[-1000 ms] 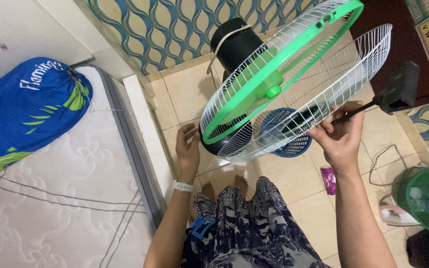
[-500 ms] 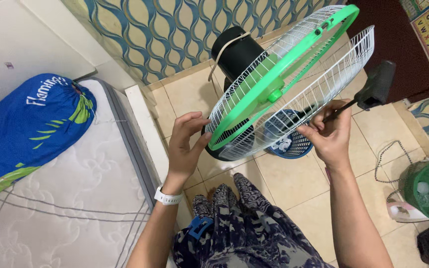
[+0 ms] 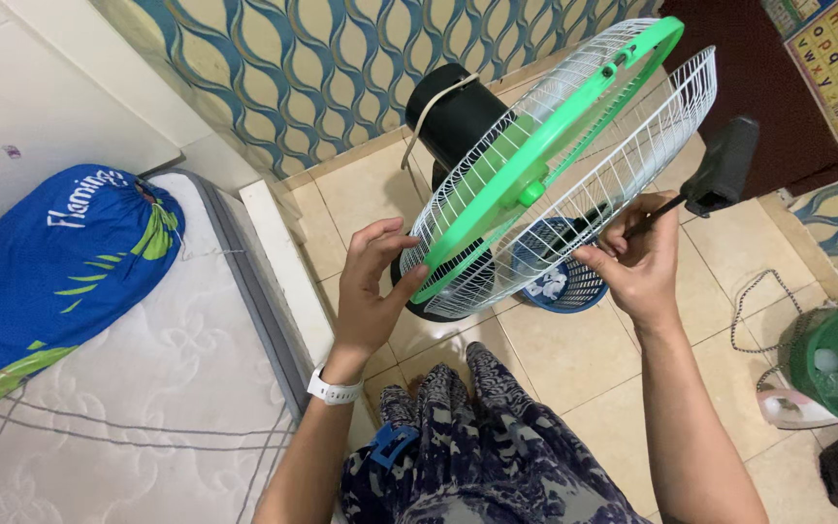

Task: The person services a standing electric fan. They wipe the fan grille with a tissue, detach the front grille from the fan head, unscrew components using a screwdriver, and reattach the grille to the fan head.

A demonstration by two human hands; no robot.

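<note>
Fan (tilted): white cage, green rim

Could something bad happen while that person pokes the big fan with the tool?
Maybe. The left hand steadies only the edge of the tilted fan cage, so the fan could tip or roll. The right hand holds a black-handled screwdriver at the wires, and a slip might jab the fingers beside it. A loose cord on the tile floor could also catch a foot.
</note>
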